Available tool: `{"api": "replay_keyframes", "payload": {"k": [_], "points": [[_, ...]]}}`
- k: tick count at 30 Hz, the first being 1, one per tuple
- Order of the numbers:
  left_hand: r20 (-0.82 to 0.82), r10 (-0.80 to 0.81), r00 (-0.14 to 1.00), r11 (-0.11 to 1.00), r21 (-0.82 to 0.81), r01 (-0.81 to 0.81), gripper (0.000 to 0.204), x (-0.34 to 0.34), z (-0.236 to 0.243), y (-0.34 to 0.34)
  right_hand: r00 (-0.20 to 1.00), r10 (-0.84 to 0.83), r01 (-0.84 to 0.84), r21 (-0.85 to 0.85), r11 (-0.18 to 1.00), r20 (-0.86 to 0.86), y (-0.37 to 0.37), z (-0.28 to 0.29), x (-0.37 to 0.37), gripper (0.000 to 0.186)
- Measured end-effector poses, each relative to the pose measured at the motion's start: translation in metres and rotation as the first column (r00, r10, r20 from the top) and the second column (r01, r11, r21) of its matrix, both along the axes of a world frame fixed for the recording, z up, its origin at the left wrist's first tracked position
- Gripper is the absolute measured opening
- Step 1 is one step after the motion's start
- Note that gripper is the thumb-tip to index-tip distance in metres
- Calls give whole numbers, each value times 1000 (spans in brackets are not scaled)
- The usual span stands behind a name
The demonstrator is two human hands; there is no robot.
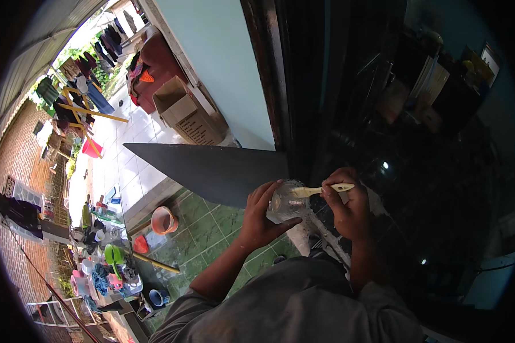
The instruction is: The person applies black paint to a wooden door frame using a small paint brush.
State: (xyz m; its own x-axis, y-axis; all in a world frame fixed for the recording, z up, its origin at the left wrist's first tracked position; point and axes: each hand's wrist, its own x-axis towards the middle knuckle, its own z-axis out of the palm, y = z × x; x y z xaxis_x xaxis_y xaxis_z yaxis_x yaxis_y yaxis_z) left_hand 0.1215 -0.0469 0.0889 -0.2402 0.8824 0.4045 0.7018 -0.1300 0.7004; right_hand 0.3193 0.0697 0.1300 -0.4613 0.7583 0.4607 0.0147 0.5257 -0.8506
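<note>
Green floor (200,228): orange bucket (164,220) | white floor (133,192): cardboard box (193,124)

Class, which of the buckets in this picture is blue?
The lowest bucket, at lower left. Its blue colour sets it apart from the orange bucket above it and the red bucket farther up.

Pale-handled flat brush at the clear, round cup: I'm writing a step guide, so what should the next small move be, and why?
Probably wipe the pale-handled flat brush lightly against the rim of the clear, round cup: its bristle end is at the cup's mouth, the right hand grips the handle, and the left hand curls around the cup.
</note>
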Motion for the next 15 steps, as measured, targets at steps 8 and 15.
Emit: {"api": "replay_keyframes", "payload": {"k": [8,15], "points": [[-39,-96,995,995,-17,95,92,-1,-28,-29,980,-144,150,-42,988,135,-62,-25,2,15],[-82,-122,989,992,-41,119,90,-4,-57,-44,909,-168,72,253,965,382,-88,-45,-28,17]]}}
